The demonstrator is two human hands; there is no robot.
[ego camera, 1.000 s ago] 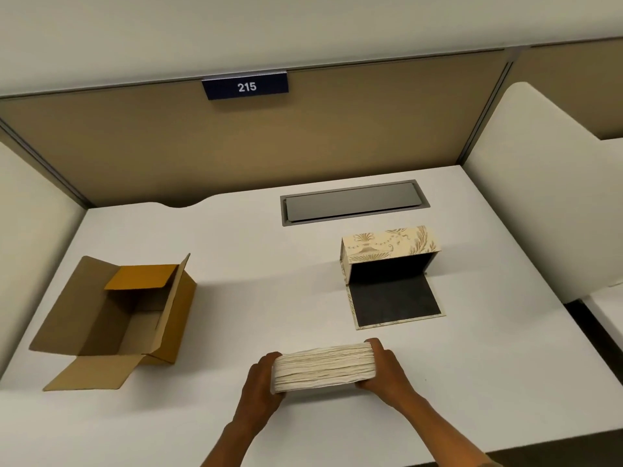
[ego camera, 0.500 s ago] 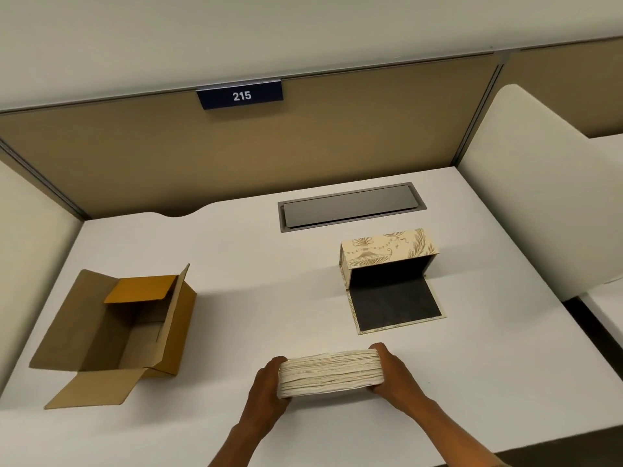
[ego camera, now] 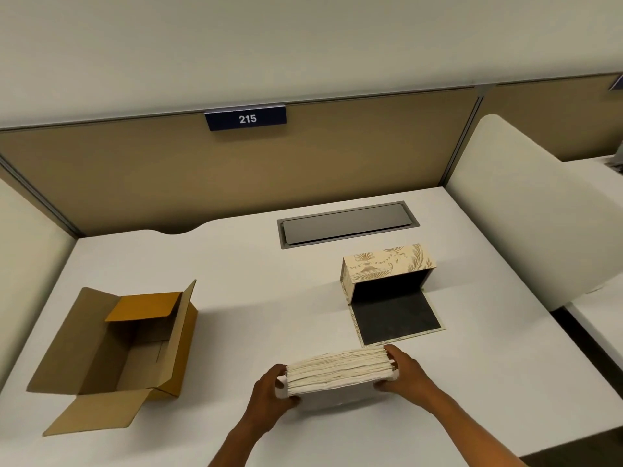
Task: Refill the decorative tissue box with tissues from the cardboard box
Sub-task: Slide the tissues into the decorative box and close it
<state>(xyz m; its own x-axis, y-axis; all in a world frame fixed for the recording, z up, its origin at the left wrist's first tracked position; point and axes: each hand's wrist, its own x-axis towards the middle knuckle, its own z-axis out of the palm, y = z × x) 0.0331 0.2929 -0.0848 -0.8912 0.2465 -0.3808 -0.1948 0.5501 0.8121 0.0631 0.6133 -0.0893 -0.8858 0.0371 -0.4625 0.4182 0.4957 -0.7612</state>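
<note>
1. Nearest, at the lower centre of the frame, the person's left hand [ego camera: 271, 390] and right hand [ego camera: 404, 372] press on the two short ends of a stack of tissues [ego camera: 338, 372]; the fingers of both are curled closed around it, thumbs on the near side.
2. Whether the stack rests on the white desk [ego camera: 256, 298] or is just above it cannot be told; a soft shadow lies under it.
3. Just beyond the right hand lies the dark flap [ego camera: 396, 320] of the decorative tissue box [ego camera: 387, 262], folded flat on the desk at the centre right. The box stands behind the flap, with its open dark side toward the stack.
4. At the lower left of the frame, well apart from the hands, is the cardboard box [ego camera: 121, 352], with its flaps spread open and no tissues visible inside.
5. Further back, a grey cable hatch [ego camera: 347, 222] is set into the desk.
6. At the upper centre, a dark plate [ego camera: 246, 117] with "215" hangs on the tan partition [ego camera: 135, 183].
</note>
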